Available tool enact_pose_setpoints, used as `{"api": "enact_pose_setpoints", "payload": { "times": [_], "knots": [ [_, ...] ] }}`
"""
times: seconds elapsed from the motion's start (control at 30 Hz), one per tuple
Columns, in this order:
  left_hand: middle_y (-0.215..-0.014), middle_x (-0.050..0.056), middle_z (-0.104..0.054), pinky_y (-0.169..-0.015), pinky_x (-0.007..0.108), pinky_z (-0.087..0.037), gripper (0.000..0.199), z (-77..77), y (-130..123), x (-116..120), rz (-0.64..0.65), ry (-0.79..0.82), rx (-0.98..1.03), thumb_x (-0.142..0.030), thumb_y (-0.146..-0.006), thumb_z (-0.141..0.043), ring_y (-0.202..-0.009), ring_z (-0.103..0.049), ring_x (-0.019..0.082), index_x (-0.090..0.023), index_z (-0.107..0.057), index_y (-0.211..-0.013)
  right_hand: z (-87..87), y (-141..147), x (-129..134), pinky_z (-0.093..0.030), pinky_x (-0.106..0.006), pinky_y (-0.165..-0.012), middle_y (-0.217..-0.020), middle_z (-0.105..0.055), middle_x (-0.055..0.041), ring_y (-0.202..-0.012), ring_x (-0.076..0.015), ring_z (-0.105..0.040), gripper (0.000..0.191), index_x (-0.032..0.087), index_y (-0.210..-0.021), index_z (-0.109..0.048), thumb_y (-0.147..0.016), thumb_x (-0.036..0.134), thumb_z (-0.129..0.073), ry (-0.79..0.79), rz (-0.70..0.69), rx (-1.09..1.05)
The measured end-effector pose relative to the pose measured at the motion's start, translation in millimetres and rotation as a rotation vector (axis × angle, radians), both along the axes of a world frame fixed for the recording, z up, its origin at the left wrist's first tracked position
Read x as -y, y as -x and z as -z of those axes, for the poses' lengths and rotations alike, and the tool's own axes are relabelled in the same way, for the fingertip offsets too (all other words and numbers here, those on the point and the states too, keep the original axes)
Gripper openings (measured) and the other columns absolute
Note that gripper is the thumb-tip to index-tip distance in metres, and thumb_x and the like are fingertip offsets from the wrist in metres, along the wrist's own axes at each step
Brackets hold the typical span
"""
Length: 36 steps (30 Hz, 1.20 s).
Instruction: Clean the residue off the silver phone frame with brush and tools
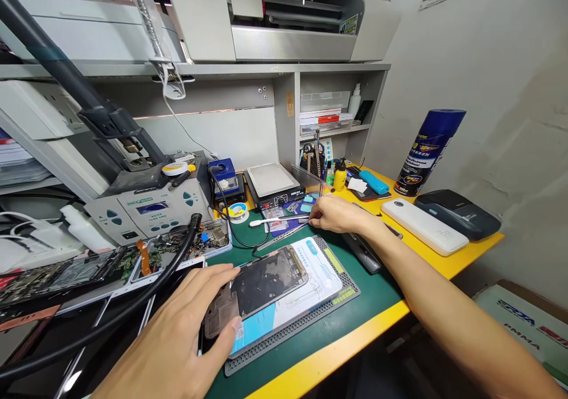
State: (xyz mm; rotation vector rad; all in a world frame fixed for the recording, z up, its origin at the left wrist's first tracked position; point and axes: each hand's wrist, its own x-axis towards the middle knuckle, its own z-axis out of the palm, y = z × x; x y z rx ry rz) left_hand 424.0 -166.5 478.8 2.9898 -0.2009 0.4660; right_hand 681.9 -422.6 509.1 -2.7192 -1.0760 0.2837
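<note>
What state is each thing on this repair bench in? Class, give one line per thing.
left hand: flat, pressing the opened phone
opened phone: back off, lying on the grey mat
grey mat: flat on the bench
right hand: reaching out, fingertips at a thin metal tool
thin metal tool: lying flat
spray can: upright, capped
yellow bottle: upright
white power bank: lying flat

The left hand (186,328) steadies an opened phone (260,286) on a grey work mat (310,310); the right hand (339,214) pinches tweezers (290,217) farther back. A blue spray can (428,150) stands at the wall.
</note>
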Motion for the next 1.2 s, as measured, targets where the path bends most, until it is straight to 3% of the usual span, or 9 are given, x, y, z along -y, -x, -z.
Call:
{"api": "enact_pose_setpoints", "payload": {
  "times": [0.17,0.3,0.4,0.5,0.53,0.63,0.77,0.9,1.2],
  "knots": [
    [-0.144,0.005,-0.056,-0.106,0.037,-0.054,0.056,-0.8,2,0,0.013,0.042,-0.02,-0.041,-0.091,-0.06,-0.129,-0.059,0.025,-0.032,-0.044,-0.143,-3.9,-3,7,-0.058,-0.041,-0.086,-0.11,-0.07,-0.0069,-0.097,-0.0209,-0.068,0.024,0.016,-0.107,-0.069,-0.098,0.038,-0.064,-0.177,0.048,-0.061],
    [-0.147,0.007,-0.05,-0.11,0.043,-0.048,0.051,-8.7,1,4,0.012,0.144,0.06,-0.04,-0.09,-0.062,-0.134,-0.052,0.028,-0.031,-0.049,-0.139,-13.5,-1,11,-0.057,-0.034,-0.074,-0.093,-0.069,-0.0025,-0.081,-0.0172,-0.067,0.028,0.014,-0.095,-0.068,-0.098,0.041,-0.063,-0.408,0.038,-0.226],
    [-0.127,0.007,-0.061,-0.097,0.039,-0.051,0.04,-27.2,-7,20,-0.072,0.378,0.095,-0.045,-0.091,-0.061,-0.113,-0.06,0.025,-0.029,-0.058,-0.128,-17.1,13,4,-0.05,-0.027,-0.06,-0.077,-0.063,0.0011,-0.065,-0.012,-0.059,0.031,0.015,-0.086,-0.065,-0.099,0.042,-0.06,-0.572,-0.028,-0.424],
    [-0.077,0.0,-0.058,-0.061,0.029,-0.043,0.043,-48.7,-23,45,-0.193,0.77,-0.081,-0.059,-0.087,-0.064,-0.066,-0.052,0.016,-0.023,-0.067,-0.111,-16.7,34,-8,-0.041,-0.024,-0.054,-0.068,-0.058,0.003,-0.057,-0.0098,-0.051,0.03,0.015,-0.081,-0.066,-0.094,0.042,-0.063,-0.69,-0.1,-0.616],
    [-0.07,-0.002,-0.056,-0.058,0.028,-0.038,0.045,-54.0,-29,54,-0.201,0.949,-0.158,-0.059,-0.085,-0.067,-0.062,-0.049,0.014,-0.021,-0.068,-0.11,-16.5,42,-12,-0.039,-0.024,-0.052,-0.066,-0.057,0.0031,-0.057,-0.0097,-0.05,0.03,0.015,-0.08,-0.067,-0.092,0.041,-0.065,-0.717,-0.121,-0.673],
    [-0.062,-0.004,-0.052,-0.049,0.024,-0.027,0.044,-60.1,-44,71,-0.179,1.104,-0.215,-0.06,-0.086,-0.066,-0.054,-0.041,0.01,-0.018,-0.069,-0.096,-17.1,61,-19,-0.035,-0.024,-0.051,-0.062,-0.055,0.0033,-0.055,-0.0093,-0.046,0.027,0.014,-0.075,-0.068,-0.088,0.037,-0.07,-0.768,-0.167,-0.81],
    [-0.058,-0.005,-0.048,-0.045,0.023,-0.021,0.043,-51.0,-49,75,-0.167,1.212,-0.224,-0.059,-0.088,-0.062,-0.048,-0.031,0.007,-0.017,-0.062,-0.077,-18.4,74,-18,-0.036,-0.023,-0.052,-0.064,-0.059,0.0012,-0.056,-0.009,-0.048,0.024,0.012,-0.075,-0.072,-0.085,0.034,-0.074,-0.811,-0.202,-0.985],
    [-0.065,-0.003,-0.054,-0.046,0.022,-0.024,0.039,-45.5,-42,71,-0.16,1.247,-0.192,-0.054,-0.088,-0.066,-0.051,-0.035,0.006,-0.018,-0.06,-0.074,-15.3,75,-17,-0.042,-0.023,-0.052,-0.076,-0.068,-0.0059,-0.058,-0.0108,-0.054,0.03,0.011,-0.08,-0.075,-0.088,0.039,-0.072,-0.821,-0.216,-1.228],
    [-0.059,-0.005,-0.05,-0.043,0.021,-0.024,0.039,-48.7,-33,72,-0.155,1.27,-0.163,-0.051,-0.087,-0.069,-0.048,-0.035,0.005,-0.019,-0.055,-0.068,-14.2,74,-20,-0.047,-0.021,-0.052,-0.081,-0.073,-0.011,-0.056,-0.0102,-0.059,0.024,0.005,-0.092,-0.079,-0.092,0.024,-0.065,-0.81,-0.158,-1.514]
  ]
}}
